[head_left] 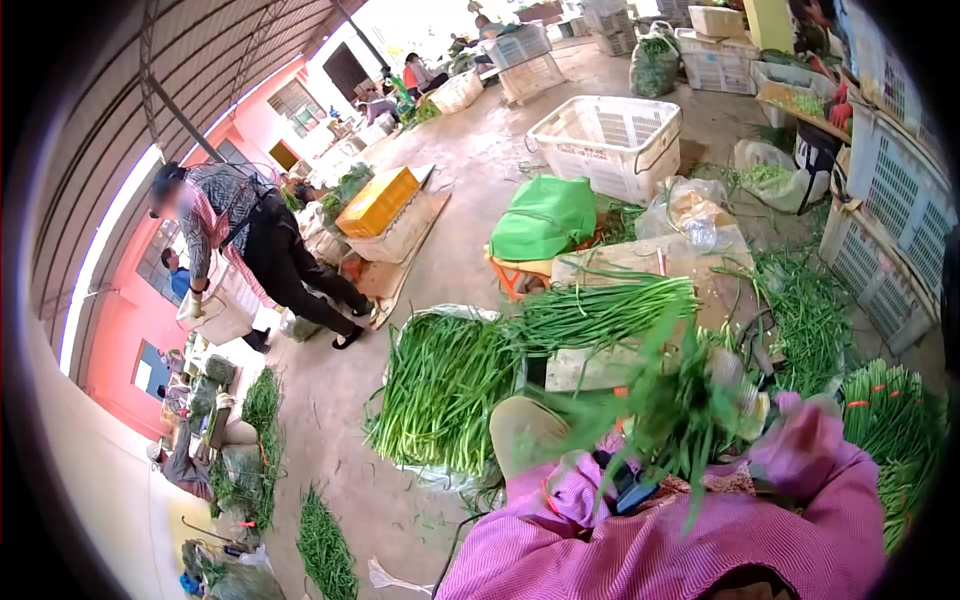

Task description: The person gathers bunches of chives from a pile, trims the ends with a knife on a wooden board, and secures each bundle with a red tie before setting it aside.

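Green leafy bunch [685, 412], blurred at four o'clock between pink sleeves [802, 440], is apparently being sorted; whether either hand's fingers clamp it, I cannot tell. The next move calls for steadying it.

Your head cam faced fwd & down, wide-angle & tilted, w/ your pink clothing [650, 555] up close, floor [345, 410] beyond.

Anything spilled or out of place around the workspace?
Possibly: a loose heap of greens lies directly on the floor at lower left, uncontained, unlike the banded bundles at far right. It may be deliberately placed, though.
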The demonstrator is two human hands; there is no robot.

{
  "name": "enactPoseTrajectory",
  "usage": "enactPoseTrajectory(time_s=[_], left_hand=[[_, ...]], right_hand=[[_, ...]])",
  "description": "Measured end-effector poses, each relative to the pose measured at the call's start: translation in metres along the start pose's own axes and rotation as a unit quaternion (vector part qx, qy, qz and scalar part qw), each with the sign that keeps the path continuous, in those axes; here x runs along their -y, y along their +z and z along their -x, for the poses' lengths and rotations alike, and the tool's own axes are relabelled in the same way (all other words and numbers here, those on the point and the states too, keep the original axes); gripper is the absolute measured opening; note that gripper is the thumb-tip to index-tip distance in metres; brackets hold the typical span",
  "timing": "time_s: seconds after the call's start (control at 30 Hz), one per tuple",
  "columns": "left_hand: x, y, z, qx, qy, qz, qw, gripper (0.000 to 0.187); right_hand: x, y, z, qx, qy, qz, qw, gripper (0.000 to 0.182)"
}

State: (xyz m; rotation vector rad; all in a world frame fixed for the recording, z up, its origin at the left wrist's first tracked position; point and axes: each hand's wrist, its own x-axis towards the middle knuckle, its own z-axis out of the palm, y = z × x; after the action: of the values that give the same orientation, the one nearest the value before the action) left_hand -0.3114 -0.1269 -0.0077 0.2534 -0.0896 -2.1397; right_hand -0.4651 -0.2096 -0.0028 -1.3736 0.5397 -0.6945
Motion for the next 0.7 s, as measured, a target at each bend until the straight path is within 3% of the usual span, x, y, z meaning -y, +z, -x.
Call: enactPoseTrajectory(time_s=[0.03, 0.07, 0.1, 0.17, 0.23, 0.3, 0.47, 0.57, 0.63, 0.67, 0.7], left_hand=[[0.005, -0.001, -0.001, 0.043, -0.041, 0.047, 0.997, 0.049], [0.009, -0.003, -0.004, 0.075, -0.082, 0.090, 0.990, 0.048], [0.014, -0.008, -0.010, 0.114, -0.120, 0.139, 0.976, 0.047], [0.023, -0.019, -0.014, 0.160, -0.174, 0.200, 0.951, 0.045], [0.027, -0.026, -0.015, 0.190, -0.211, 0.243, 0.928, 0.043], [0.032, -0.033, -0.015, 0.213, -0.240, 0.273, 0.907, 0.041], [0.035, -0.040, -0.010, 0.244, -0.308, 0.313, 0.865, 0.035], [0.022, -0.010, 0.004, 0.248, -0.334, 0.317, 0.852, 0.033], [0.007, 0.054, 0.027, 0.102, -0.340, 0.163, 0.921, 0.031], [0.004, 0.051, 0.027, 0.036, -0.319, 0.065, 0.945, 0.027], [0.000, 0.046, 0.029, 0.034, -0.321, 0.066, 0.944, 0.027]], right_hand=[[-0.044, -0.018, -0.002, -0.008, -0.031, 0.385, 0.922, 0.027], [0.013, 0.020, 0.014, -0.073, -0.252, 0.498, 0.827, 0.022], [0.035, 0.041, 0.027, -0.086, -0.224, 0.499, 0.833, 0.016], [0.045, 0.054, 0.042, -0.003, -0.201, 0.540, 0.817, 0.013], [0.059, 0.066, 0.059, -0.031, -0.220, 0.530, 0.818, 0.013], [0.071, 0.066, 0.068, 0.043, -0.388, 0.630, 0.671, 0.018], [0.057, 0.072, 0.100, 0.031, -0.356, 0.643, 0.677, 0.027], [0.034, 0.066, 0.107, 0.074, -0.336, 0.676, 0.651, 0.045], [0.033, 0.068, 0.114, 0.076, -0.301, 0.719, 0.621, 0.048], [0.027, 0.069, 0.113, 0.088, -0.284, 0.706, 0.643, 0.048], [0.020, 0.070, 0.111, 0.099, -0.266, 0.693, 0.663, 0.048]])
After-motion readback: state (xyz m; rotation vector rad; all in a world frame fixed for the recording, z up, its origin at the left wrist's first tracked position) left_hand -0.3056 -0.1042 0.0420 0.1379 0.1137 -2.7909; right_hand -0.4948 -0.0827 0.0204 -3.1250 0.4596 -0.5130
